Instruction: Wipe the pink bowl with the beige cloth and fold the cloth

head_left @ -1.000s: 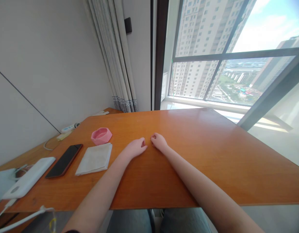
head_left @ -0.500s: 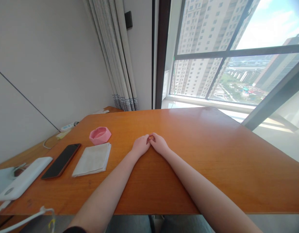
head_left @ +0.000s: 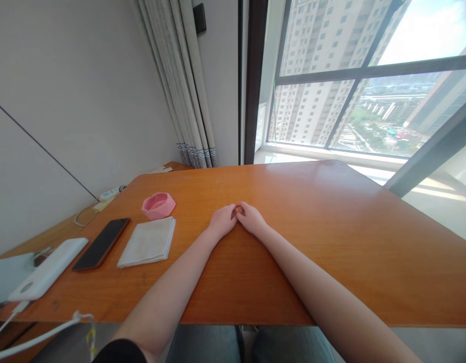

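My left hand [head_left: 222, 222] and my right hand [head_left: 251, 218] rest together on the wooden table [head_left: 331, 242], at its middle. Their fingertips and thumbs meet, and the fingers of both are curled in. Nothing shows in either hand, though the undersides are hidden. To the left of my left hand lies a folded whitish cloth [head_left: 147, 243]. A pink, angular ashtray-like dish [head_left: 159, 206] stands just behind the cloth. Further left lies a dark phone [head_left: 102, 244], its screen facing up.
A white power bank [head_left: 47, 269] with a white cable [head_left: 40, 340] lies at the table's left edge. A power strip [head_left: 110, 193] sits by the wall. Behind the table hang a grey curtain [head_left: 180, 80] and a large window [head_left: 319, 111].
The view has tilted down slightly, so things on the table sit a little higher and further right. Both hands keep their place and pose on the table.
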Available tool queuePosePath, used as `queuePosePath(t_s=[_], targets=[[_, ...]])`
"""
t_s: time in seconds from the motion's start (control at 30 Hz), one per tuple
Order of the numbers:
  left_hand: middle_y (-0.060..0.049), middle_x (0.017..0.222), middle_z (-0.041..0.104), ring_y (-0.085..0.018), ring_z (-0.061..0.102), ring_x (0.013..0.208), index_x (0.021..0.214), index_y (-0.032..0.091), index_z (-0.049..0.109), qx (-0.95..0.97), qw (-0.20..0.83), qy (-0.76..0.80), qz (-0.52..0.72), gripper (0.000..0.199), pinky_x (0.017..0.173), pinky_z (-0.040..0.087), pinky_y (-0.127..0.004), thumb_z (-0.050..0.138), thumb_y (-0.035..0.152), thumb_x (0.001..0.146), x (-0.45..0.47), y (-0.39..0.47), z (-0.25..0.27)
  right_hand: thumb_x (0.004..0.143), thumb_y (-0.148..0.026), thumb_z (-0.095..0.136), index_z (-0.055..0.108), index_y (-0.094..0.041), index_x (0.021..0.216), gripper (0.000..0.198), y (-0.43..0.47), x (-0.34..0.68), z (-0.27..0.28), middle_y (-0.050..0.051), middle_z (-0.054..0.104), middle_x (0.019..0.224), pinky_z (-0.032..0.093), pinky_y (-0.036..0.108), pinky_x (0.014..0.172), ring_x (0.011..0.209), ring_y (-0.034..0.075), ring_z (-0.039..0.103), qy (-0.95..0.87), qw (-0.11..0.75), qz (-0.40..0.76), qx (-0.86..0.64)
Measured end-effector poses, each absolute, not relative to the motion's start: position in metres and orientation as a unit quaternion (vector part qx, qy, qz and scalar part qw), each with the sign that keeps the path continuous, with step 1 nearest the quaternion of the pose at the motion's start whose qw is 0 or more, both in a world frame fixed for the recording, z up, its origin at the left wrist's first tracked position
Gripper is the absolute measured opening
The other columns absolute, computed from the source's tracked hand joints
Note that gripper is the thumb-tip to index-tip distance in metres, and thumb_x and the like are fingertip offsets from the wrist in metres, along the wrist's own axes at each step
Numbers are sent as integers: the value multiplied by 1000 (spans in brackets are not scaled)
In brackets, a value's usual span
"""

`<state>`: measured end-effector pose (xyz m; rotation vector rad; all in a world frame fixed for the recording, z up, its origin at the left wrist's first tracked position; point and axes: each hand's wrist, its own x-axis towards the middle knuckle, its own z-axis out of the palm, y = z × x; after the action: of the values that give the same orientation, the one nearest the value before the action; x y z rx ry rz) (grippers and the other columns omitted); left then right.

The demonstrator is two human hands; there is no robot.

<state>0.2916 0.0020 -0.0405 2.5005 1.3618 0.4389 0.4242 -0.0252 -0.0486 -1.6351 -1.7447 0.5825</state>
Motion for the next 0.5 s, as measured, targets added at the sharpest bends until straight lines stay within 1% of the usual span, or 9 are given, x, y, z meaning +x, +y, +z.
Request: queuePosePath(t_s=[0.2,0.4,0.43,0.5], targets=[[-9,91,67,-21,62,80,90,19,58,865,126,460,158,21,66,40,-29,39,28,88,290,3,-42,82,-21,47,58,-19,97,19,-25,424,-49,1,60,75,36,24,64,68,14,52,-672,328,218,-627],[-8,88,67,-21,62,80,92,19,60,865,147,452,161,20,68,43,-29,42,27,87,292,3,-39,80,-20,48,59,-19,98,22,-22,426,-54,0,59,73,36,25,63,67,14,52,-670,349,220,-617],[-7,87,67,-20,62,80,94,19,60,862,151,452,171,20,68,44,-29,43,26,86,288,5,-36,79,-19,47,59,-19,100,23,-22,426,-55,-1,58,72,36,24,62,66,14,51,-665,357,226,-616],[-6,89,67,-19,62,80,102,20,58,842,135,470,229,23,72,45,-29,44,24,85,273,14,-25,78,-16,47,58,-20,102,27,-21,427,-57,-3,56,69,36,24,61,63,13,50,-657,371,236,-612]])
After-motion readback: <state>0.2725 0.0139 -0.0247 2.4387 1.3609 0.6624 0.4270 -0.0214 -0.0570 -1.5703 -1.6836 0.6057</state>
